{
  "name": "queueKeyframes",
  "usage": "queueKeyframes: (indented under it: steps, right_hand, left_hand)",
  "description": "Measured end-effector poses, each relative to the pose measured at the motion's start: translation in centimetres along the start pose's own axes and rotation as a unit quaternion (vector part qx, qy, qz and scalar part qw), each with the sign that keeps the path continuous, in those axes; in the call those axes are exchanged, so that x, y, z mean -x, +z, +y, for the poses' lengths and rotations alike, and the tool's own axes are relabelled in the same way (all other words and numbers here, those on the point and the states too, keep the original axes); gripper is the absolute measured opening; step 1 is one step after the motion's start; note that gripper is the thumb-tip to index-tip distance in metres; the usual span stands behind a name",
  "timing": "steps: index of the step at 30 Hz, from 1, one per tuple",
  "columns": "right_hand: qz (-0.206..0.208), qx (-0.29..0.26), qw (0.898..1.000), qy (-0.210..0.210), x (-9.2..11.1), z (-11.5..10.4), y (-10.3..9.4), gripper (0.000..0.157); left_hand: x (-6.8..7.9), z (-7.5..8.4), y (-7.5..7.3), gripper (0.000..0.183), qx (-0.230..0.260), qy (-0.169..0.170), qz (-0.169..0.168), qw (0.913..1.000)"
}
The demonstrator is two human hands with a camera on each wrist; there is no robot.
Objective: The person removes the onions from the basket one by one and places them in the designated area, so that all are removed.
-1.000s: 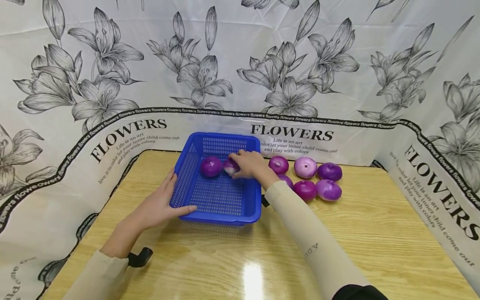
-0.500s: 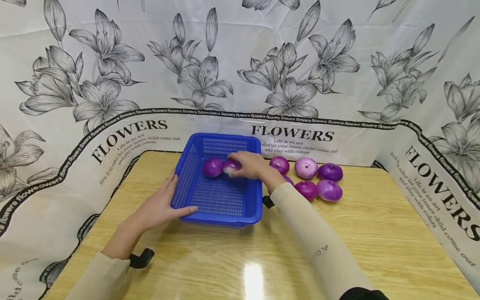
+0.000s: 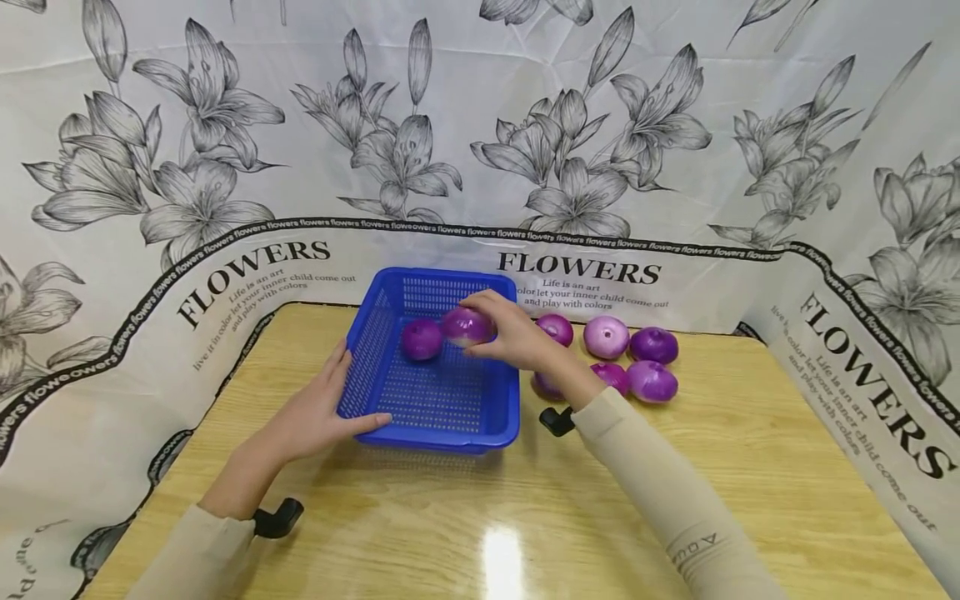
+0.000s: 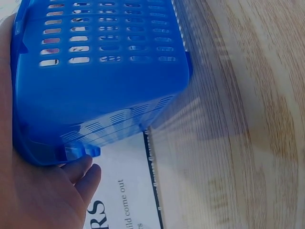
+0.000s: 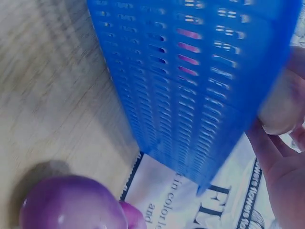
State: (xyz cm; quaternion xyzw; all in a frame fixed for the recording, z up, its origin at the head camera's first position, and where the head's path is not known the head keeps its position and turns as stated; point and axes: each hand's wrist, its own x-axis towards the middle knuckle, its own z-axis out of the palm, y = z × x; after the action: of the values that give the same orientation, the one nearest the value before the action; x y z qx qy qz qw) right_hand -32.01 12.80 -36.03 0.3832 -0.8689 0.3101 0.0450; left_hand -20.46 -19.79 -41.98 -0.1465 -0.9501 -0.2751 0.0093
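A blue perforated plastic basket (image 3: pixel 442 437) stands on the table. My left hand (image 3: pixel 311 417) grips its near left corner, thumb over the front rim and fingers along the outer left side. In the left wrist view, two fingertips (image 4: pixel 88 183) show below the rim's corner. My right hand (image 3: pixel 513 333) holds a purple onion (image 3: pixel 467 327) between thumb and fingers, raised over the basket's right part. In the right wrist view, that onion (image 5: pixel 282 107) is partly hidden by the basket wall. Another purple onion (image 3: pixel 422 340) lies on the basket floor, toward the back.
To the basket's right, several purple onions sit in a cluster, among them a pale one (image 3: pixel 606 337) and a darker one (image 3: pixel 654 344). My right forearm partly covers the cluster. A flower-printed cloth (image 3: pixel 420 183) walls in the wooden table (image 3: pixel 420 533).
My right hand has lifted the onion from low in the basket, up and slightly right, apart from the other onion. My left hand keeps its place on the basket.
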Motion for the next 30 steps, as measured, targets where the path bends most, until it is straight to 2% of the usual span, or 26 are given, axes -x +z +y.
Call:
queueKeyframes:
  steps: [5, 12, 15, 19, 25, 30]
  right_hand:
    - [0.031, -0.024, 0.999, -0.013, 1.9, -0.4, -1.4, 0.069]
    - [0.055, -0.035, 0.998, 0.013, 5.3, -0.3, -3.6, 0.071]
    - [0.049, -0.038, 0.998, 0.011, 6.9, 0.1, -4.1, 0.071]
    - [0.034, -0.017, 0.999, 0.0, 8.5, 1.0, -4.2, 0.069]
    - [0.017, -0.002, 0.999, 0.029, 10.7, 1.9, -4.0, 0.07]
    - [0.005, 0.018, 0.999, 0.027, 12.3, 2.4, -4.0, 0.07]
  left_hand:
    - [0.0, -0.1, -0.2, 0.126, 0.004, 0.002, -0.001, 1.0]
    - [0.1, 0.0, -0.3, 0.128, -0.002, -0.007, -0.005, 1.0]
    - [0.0, 0.3, -0.3, 0.129, -0.003, -0.008, -0.01, 0.9999]
    - [0.0, 0.4, -0.4, 0.128, 0.001, -0.004, -0.007, 1.0]
    - [0.0, 0.3, -0.4, 0.126, 0.007, 0.004, -0.005, 1.0]
    - [0.2, 0.2, -0.2, 0.127, 0.01, 0.0, -0.004, 0.9999]
